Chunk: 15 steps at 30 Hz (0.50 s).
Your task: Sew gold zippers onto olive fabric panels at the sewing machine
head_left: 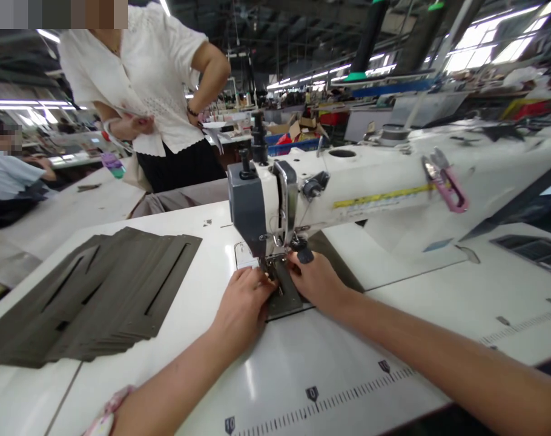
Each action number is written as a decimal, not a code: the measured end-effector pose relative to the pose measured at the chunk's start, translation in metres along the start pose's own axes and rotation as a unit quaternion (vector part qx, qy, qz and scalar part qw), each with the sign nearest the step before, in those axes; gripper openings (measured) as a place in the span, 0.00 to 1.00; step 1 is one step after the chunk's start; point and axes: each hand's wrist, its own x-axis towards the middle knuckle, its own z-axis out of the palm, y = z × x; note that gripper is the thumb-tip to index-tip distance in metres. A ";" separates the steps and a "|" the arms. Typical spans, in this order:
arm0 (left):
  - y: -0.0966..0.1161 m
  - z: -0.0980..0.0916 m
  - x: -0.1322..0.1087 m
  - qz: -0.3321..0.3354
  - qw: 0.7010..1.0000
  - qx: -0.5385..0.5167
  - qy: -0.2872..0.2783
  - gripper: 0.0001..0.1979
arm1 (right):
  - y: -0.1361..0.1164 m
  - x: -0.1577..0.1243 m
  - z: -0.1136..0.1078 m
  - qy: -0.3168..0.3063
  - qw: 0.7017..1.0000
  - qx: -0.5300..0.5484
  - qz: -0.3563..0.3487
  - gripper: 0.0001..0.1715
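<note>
A sewing machine (250, 206) stands in front of me on a white table. Under its presser foot lies a dark olive-grey flat panel (290, 301), its near edge pointing toward me. My left hand (244, 298), fingers curled and closed, grips the panel's left side close to the needle. On the right side my right hand (318, 280) pinches the same panel beside the presser foot. The needle tip and the fingertips are partly hidden. To the left is a fanned stack of similar olive-grey panels (116, 297) with narrow slots.
Pink-handled thread snips (448, 184) rest on the machine arm, above a yellow measuring tape (384, 195). A printed ruler scale (343, 395) runs along the table's front edge. A person in a white blouse (143, 79) stands behind the table; another person (12, 169) sits far left.
</note>
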 end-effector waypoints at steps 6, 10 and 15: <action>0.010 0.000 -0.016 0.016 0.996 0.006 0.088 0.13 | -0.008 -0.053 -0.005 0.080 0.959 0.134 -0.237 0.14; 0.013 0.007 -0.016 0.055 0.994 0.069 0.061 0.11 | -0.009 -0.054 -0.001 0.089 0.956 0.147 -0.239 0.16; 0.010 0.013 -0.014 0.067 0.990 0.108 0.063 0.13 | -0.009 -0.045 -0.002 0.115 0.952 0.155 -0.239 0.17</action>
